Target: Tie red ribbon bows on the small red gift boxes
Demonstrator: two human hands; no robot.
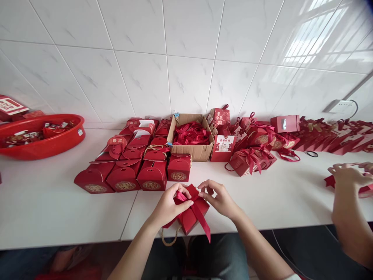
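A small red gift box (188, 221) lies tilted at the table's front edge, with a twisted rope handle (171, 243) hanging past the edge. A red satin ribbon (201, 221) crosses it, one tail trailing toward me. My left hand (171, 204) is closed on the ribbon at the box's upper left, thumb pressed over its middle. On the other side, my right hand (220, 198) pinches the ribbon near the box's upper right corner with thumb and forefinger. My fingers partly hide the ribbon's middle.
Several red boxes (125, 175) stand in rows at left. Behind is a cardboard carton (190, 152) of ribbons. Ribboned boxes (247, 161) line the right. A red basin (43, 146) holds small packets at far left. Another person's hands (348, 175) work at far right.
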